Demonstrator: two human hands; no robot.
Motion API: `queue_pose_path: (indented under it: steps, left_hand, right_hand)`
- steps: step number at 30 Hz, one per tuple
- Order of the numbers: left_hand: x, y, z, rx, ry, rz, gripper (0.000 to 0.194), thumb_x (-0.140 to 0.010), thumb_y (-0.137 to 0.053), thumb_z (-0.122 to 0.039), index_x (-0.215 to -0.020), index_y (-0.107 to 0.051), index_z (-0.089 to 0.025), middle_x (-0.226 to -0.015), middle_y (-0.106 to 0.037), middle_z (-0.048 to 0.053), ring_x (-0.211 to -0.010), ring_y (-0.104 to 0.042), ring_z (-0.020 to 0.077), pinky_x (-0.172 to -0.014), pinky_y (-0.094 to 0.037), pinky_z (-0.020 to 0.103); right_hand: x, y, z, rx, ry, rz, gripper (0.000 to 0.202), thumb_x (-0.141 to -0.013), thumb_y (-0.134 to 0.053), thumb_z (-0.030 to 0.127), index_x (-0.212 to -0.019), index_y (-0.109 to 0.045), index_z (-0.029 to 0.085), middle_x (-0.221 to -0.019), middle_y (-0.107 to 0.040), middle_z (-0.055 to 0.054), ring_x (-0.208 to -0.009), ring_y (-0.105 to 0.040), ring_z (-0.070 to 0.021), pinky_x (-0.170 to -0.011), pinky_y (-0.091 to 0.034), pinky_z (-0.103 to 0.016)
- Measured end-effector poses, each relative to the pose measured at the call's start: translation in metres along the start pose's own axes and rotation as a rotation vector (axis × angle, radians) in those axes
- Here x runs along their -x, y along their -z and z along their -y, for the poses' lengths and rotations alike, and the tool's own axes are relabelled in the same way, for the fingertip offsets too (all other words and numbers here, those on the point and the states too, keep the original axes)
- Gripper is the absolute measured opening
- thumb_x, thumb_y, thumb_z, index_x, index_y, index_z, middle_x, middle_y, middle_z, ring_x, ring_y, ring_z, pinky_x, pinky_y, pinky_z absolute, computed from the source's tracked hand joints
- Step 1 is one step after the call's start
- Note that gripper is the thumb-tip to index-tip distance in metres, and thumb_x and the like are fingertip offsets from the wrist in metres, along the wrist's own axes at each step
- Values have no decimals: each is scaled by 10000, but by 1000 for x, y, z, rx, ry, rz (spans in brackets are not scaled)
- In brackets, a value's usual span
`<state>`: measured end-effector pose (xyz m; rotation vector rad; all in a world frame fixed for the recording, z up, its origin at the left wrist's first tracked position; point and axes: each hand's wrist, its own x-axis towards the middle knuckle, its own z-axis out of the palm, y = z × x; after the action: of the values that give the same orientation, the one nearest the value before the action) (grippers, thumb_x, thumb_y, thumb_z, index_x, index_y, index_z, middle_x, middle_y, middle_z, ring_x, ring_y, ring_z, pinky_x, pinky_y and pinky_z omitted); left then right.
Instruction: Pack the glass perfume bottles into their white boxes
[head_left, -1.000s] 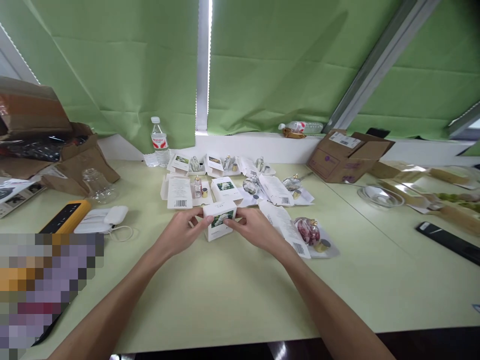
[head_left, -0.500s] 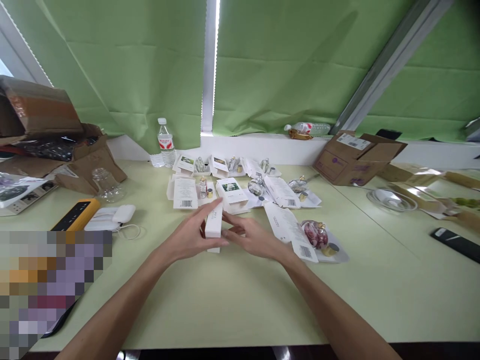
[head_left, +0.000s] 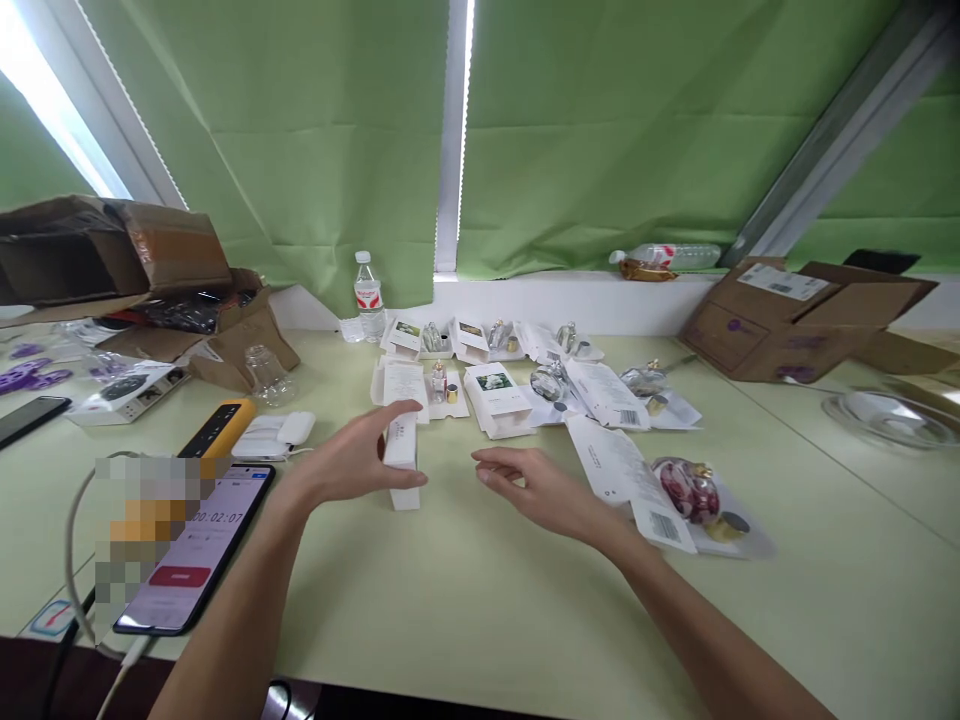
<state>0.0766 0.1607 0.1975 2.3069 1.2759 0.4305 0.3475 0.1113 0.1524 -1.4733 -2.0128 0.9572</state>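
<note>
Right hand [head_left: 541, 490] is now drawn away from the white rectangular cardboard box [head_left: 402, 446], which could tip or slip if single-handed support loosens, the left hand [head_left: 343, 464] pinching it between thumb and fingers over the smooth pale-green desk [head_left: 450, 610], the right grip slightly parted, holding nothing.

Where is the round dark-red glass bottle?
In the head view, the bottle sits right of the bare right hand, beside a gold cylindrical cap.
</note>
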Motion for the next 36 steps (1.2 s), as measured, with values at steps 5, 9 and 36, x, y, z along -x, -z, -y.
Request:
queue_pose_path:
  steps: [5, 9, 36]
  left_hand:
    - [3, 15, 31, -143, 217, -138, 840, -679, -659, -664, -1405, -412, -320, -1087, -632, 78, -877, -628, 276, -645, -469, 309]
    - [-4, 16, 55, -207, 324, -299, 837, -719, -623, -655, -1424, -391, -269, -1122, -608, 108, -904, -626, 281, -659, -484, 316]
    - [-62, 10, 110, -527, 346, -637, 488, -876, -520, -172, -1351, -443, -252, -1313, -492, 148, -1136, -561, 306, -860, -502, 405]
  right_hand:
    - [2, -1, 1, 34, -18, 2, 458, -938, -461, 508, -1243, -630, 210, -1200, -678, -74, -1056, -651, -233, -858, -525, -353]
    - [1, -4, 2, 56, -18, 4, 454, -941, -457, 493, -1246, -629, 205, -1168, -694, -76, -1043, -658, -233, -845, -525, -350]
    - [7, -28, 22, 248, 191, -1, 334, -969, -395, 340, -1066, -692, 221, -922, -727, -64, -834, -659, -227, -737, -466, -327]
